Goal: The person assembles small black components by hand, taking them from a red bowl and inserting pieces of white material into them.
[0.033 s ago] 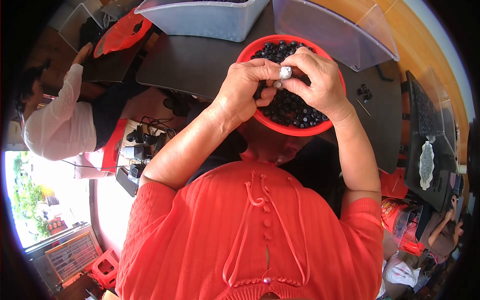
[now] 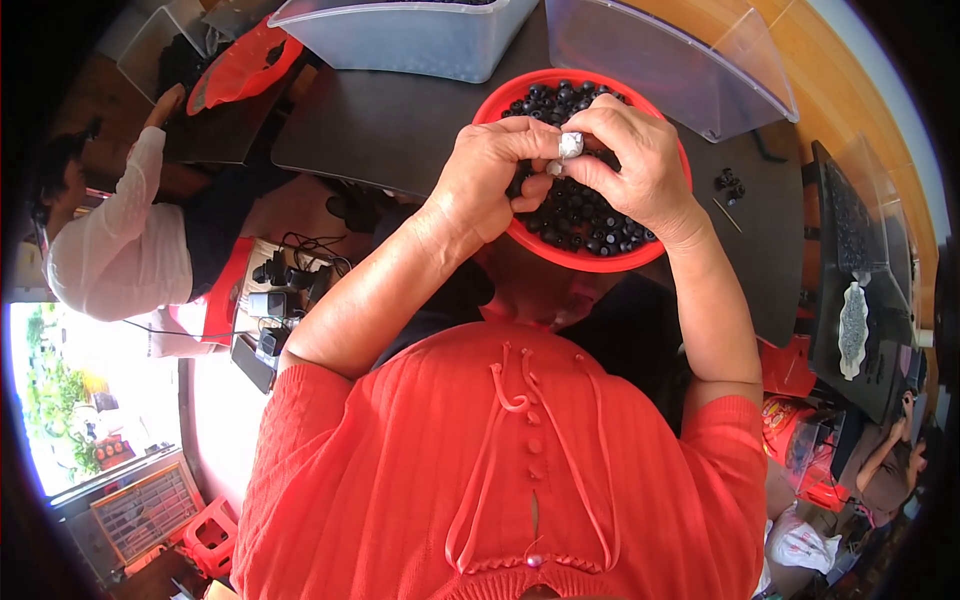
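Over a round red basin (image 2: 598, 264) filled with small black round parts (image 2: 590, 222), my two hands meet with their fingertips together. My left hand (image 2: 485, 168) comes from the left, thumb and fingers pinched. Opposite it, my right hand (image 2: 632, 158) is closed in a pinch too. Between the fingertips shows a small white piece (image 2: 571, 145); whether it is held or wrapped round a finger I cannot tell. Just below it is a smaller pale bit. Whatever else the fingers hold is hidden.
Clear plastic bins (image 2: 420, 45) stand behind the basin on the dark table (image 2: 350, 125). Right of the basin lie a few black parts (image 2: 729, 184) and a thin stick (image 2: 728, 215). At the left, a person in white (image 2: 120, 250) sits by a red basin (image 2: 245, 65).
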Tool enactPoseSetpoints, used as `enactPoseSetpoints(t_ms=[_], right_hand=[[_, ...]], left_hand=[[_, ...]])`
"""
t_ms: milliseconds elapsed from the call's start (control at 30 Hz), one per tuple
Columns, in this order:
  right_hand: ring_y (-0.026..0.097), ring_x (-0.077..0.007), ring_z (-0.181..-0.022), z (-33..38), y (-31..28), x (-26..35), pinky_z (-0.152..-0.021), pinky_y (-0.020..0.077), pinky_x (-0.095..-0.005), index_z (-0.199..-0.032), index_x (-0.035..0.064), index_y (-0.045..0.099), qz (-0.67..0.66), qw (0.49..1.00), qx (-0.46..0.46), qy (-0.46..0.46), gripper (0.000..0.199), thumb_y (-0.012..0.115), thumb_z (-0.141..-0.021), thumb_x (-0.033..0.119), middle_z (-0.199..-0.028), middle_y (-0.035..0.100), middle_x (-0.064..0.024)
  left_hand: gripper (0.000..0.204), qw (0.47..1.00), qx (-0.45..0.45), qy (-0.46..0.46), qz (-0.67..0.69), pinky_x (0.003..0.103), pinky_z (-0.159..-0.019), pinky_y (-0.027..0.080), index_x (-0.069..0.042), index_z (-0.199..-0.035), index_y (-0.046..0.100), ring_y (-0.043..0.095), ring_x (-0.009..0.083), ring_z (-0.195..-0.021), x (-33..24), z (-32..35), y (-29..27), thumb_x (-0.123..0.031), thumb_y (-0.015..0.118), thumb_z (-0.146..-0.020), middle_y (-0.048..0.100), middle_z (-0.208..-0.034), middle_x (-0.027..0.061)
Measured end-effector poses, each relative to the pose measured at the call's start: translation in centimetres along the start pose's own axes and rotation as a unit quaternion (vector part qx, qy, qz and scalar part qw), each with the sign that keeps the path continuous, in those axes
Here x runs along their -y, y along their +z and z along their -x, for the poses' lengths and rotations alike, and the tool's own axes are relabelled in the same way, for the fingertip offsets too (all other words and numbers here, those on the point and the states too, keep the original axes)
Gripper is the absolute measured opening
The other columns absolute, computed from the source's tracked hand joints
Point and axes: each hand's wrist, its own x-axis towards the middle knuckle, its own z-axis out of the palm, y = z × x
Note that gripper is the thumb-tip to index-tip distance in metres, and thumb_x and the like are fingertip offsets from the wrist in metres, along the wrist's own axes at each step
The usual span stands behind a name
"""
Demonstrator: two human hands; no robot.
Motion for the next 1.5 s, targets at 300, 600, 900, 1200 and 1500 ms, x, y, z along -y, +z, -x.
enactPoseSetpoints(t_ms=[300,600,900,1200,1500], right_hand=[[0.059,-0.0238,-0.065,-0.1,-0.6,0.4,-0.058,0.0465,-0.0359,-0.087,0.0046,0.065,0.004,1.0,-0.009,-0.022,0.029,0.084,-0.068,0.015,-0.078,0.06,-0.0065],[0.055,-0.0215,-0.055,-0.6,-1.7,0.4,-0.052,0.0432,-0.0337,-0.08,0.0031,0.063,0.028,0.999,-0.028,0.026,0.021,0.081,-0.074,0.013,-0.072,0.059,-0.0051],[0.058,-0.0172,-0.076,-0.8,-2.1,-1.0,-0.073,0.049,-0.0305,-0.1,0.0058,0.07,-0.095,0.985,-0.016,0.145,0.027,0.08,-0.079,0.019,-0.081,0.058,-0.0036],[0.063,-0.027,-0.093,-0.3,-1.0,-0.8,-0.086,0.0464,-0.0384,-0.1,0.0065,0.07,0.117,0.981,0.152,0.012,0.027,0.078,-0.076,0.015,-0.09,0.064,-0.0056],[0.06,-0.0239,-0.094,0.5,0.7,-1.5,-0.081,0.0434,-0.0384,-0.094,0.0071,0.068,0.175,0.969,0.175,0.02,0.022,0.078,-0.076,0.015,-0.091,0.059,-0.0032]], left_hand=[[0.022,0.998,-0.004,-0.032,0.055,0.026,-0.048,0.03,0.001,-0.09,0.064,0.045,0.0121,-0.056,-0.1,0.0,-0.1,-0.02,0.064,-0.096,0.053,-0.072,0.0037],[0.03,0.998,0.003,-0.061,0.013,0.028,-0.05,0.031,0.0,-0.094,0.064,0.046,0.0133,-0.059,-0.3,-0.5,0.0,-0.028,0.056,-0.099,0.053,-0.075,0.0043],[0.048,0.987,0.027,-0.102,0.124,0.025,-0.045,0.029,0.001,-0.113,0.057,0.042,0.0142,-0.063,-0.6,-1.0,-0.6,-0.045,0.044,-0.105,0.049,-0.079,0.0025],[0.02,0.977,0.081,-0.062,0.187,0.022,-0.043,0.027,0.0,-0.11,0.055,0.033,0.0097,-0.057,-1.7,0.2,-3.3,-0.016,0.043,-0.106,0.036,-0.07,-0.0009],[0.02,0.981,0.07,-0.079,0.165,0.022,-0.042,0.027,0.001,-0.117,0.055,0.035,0.0087,-0.052,-1.3,0.1,-3.1,-0.013,0.049,-0.104,0.043,-0.071,0.0005]])
